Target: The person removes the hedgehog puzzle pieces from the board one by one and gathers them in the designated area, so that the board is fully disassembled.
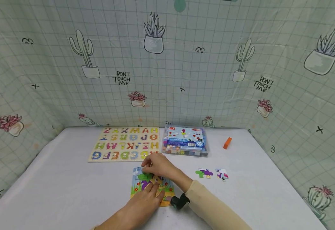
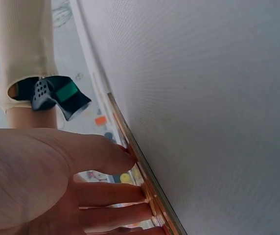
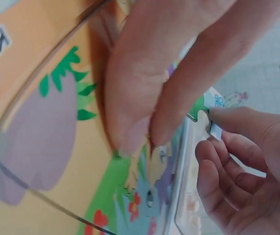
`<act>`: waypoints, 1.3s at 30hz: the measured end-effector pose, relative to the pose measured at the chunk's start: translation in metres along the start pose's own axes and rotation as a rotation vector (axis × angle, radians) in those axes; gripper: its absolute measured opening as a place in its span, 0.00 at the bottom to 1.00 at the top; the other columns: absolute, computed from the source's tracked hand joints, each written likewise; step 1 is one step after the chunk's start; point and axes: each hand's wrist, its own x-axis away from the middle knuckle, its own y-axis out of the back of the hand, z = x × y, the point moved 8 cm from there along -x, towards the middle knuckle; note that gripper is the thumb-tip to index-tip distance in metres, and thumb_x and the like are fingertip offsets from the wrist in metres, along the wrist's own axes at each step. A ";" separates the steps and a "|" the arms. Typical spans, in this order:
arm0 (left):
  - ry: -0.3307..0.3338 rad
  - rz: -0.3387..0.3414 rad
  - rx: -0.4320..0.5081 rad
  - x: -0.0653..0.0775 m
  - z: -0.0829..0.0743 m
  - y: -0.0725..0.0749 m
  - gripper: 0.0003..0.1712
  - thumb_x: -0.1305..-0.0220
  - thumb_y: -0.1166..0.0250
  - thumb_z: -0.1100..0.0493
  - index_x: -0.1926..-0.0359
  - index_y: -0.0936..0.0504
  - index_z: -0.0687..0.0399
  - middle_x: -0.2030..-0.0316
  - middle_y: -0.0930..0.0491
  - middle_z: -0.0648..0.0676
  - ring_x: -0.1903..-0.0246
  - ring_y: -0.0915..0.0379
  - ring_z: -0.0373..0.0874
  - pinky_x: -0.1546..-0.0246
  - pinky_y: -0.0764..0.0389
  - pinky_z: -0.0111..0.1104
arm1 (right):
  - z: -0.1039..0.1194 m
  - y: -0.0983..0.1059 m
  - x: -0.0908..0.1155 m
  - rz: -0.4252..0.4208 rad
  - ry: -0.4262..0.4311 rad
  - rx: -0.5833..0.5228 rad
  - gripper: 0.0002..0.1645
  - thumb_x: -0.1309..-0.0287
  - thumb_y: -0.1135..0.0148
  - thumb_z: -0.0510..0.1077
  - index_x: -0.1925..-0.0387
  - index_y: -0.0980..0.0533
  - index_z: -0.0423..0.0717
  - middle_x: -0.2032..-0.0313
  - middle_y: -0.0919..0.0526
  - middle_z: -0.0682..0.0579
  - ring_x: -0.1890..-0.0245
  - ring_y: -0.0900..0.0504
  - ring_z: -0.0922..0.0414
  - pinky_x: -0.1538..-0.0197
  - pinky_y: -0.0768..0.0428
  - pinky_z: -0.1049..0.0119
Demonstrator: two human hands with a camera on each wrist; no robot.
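Note:
A jigsaw puzzle (image 1: 135,188) in a flat tray, with a cartoon on grass and red flowers, lies in front of me. My left hand (image 1: 144,199) rests on its lower part, fingers fairly straight, the fingertips (image 3: 130,142) touching the picture in the right wrist view. At the puzzle's top left, my right hand (image 1: 161,166) pinches a puzzle piece (image 3: 212,100) with green and pale blue print between thumb and fingers. That piece stands tilted up at the tray's edge. Two loose puzzle pieces (image 1: 204,173) with purple print lie apart to the right.
Behind the puzzle lies a wooden alphabet board (image 1: 121,137), upside down to me. Next to it stands a clear plastic box (image 1: 186,140) of colourful parts. A small orange block (image 1: 227,143) lies farther right. A patterned curtain (image 1: 167,70) encloses the white table (image 1: 69,185).

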 end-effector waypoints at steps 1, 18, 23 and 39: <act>0.001 0.006 0.002 0.000 0.000 0.000 0.19 0.33 0.38 0.61 0.41 0.20 0.48 0.43 0.22 0.60 0.46 0.25 0.51 0.53 0.17 0.33 | 0.001 0.000 0.000 0.012 0.011 -0.003 0.06 0.42 0.32 0.46 0.66 0.15 0.48 0.75 0.17 0.59 0.76 0.26 0.68 0.70 0.27 0.77; 0.052 0.073 0.099 -0.002 0.003 -0.005 0.22 0.34 0.37 0.61 0.39 0.22 0.49 0.38 0.25 0.62 0.41 0.26 0.55 0.47 0.18 0.39 | 0.003 0.036 0.021 -0.010 0.117 -0.067 0.06 0.34 0.39 0.45 0.65 0.20 0.48 0.71 0.15 0.54 0.74 0.17 0.61 0.71 0.22 0.73; 0.055 0.063 0.107 0.000 0.003 -0.004 0.23 0.33 0.38 0.62 0.38 0.23 0.49 0.37 0.26 0.63 0.40 0.26 0.56 0.47 0.18 0.40 | -0.011 0.048 0.037 0.001 0.120 -0.063 0.06 0.34 0.40 0.44 0.65 0.20 0.46 0.71 0.15 0.53 0.75 0.15 0.56 0.72 0.22 0.72; 0.057 0.089 0.073 -0.001 0.002 -0.004 0.26 0.36 0.34 0.60 0.37 0.24 0.48 0.37 0.26 0.62 0.39 0.26 0.55 0.45 0.19 0.40 | -0.067 0.079 0.079 0.018 0.016 -0.083 0.08 0.34 0.39 0.46 0.63 0.19 0.46 0.74 0.15 0.55 0.76 0.16 0.55 0.73 0.21 0.70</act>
